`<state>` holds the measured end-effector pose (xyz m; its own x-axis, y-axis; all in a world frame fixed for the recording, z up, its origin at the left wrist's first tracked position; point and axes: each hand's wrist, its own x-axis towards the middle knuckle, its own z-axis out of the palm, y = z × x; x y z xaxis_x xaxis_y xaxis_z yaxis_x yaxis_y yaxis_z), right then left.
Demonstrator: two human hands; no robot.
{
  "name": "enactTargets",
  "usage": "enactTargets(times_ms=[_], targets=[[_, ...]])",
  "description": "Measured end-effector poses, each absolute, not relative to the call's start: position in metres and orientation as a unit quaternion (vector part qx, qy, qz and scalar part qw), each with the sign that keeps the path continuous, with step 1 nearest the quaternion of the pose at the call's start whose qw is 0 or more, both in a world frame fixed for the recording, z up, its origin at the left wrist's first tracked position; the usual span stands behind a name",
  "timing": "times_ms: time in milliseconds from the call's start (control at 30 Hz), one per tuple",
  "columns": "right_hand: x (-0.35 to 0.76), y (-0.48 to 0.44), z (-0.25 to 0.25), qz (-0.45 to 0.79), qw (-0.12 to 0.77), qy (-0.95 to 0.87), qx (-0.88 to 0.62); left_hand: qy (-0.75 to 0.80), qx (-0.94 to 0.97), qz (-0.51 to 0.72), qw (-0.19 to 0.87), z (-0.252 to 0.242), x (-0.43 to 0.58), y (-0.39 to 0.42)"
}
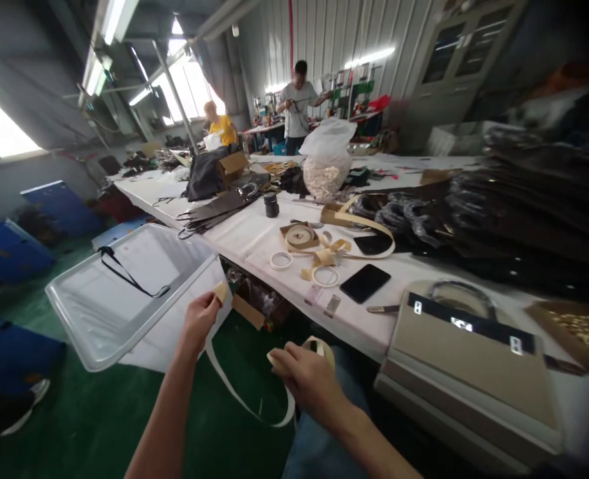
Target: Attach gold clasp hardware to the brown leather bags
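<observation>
My left hand [201, 322] is closed in a pinch on the end of a pale tan strip, near the side of a plastic bin. From below it a whitish length of the strip [231, 392] droops in a loop over the floor and rises toward my right hand [309, 376]. The fingers of that hand are wrapped round a cream tape roll [328, 354], which is partly hidden by the hand. Both hands are in the air in front of the table [254, 249]. Where the strip joins the roll is hidden.
A clear plastic bin [139, 326] with a black strap stands left. On the table are tape rings [281, 260], a coiled tan strip [300, 235], a black phone [365, 283] and a black jar [271, 205]. Stacked beige bag panels [474, 352] lie right. Two people work farther back.
</observation>
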<state>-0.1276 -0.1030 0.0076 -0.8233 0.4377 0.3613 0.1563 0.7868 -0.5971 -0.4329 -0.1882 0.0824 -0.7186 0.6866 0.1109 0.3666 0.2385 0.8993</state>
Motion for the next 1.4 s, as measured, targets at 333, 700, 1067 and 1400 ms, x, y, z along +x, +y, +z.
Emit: enactTargets(times_ms=[333,700,1067,1400], targets=[[-0.111,-0.095,0.001,0.543,0.243,-0.771,-0.228,0.803,0.415,0.426,0.034,0.092,-0.357,-0.191],[-0.123,-0.078,0.030,0.778,0.337,-0.457,-0.271,0.732,0.433,0.465,0.246,0.063,-0.282,-0.180],[-0.077,-0.061,0.058,0.738,0.426,-0.427,-0.303,0.621,0.543,0.412,0.387,0.074,-0.282,-0.190],[0.011,-0.078,0.096,0.642,0.271,-0.713,-0.079,0.614,0.514,0.516,0.305,0.060,-0.264,-0.182]])
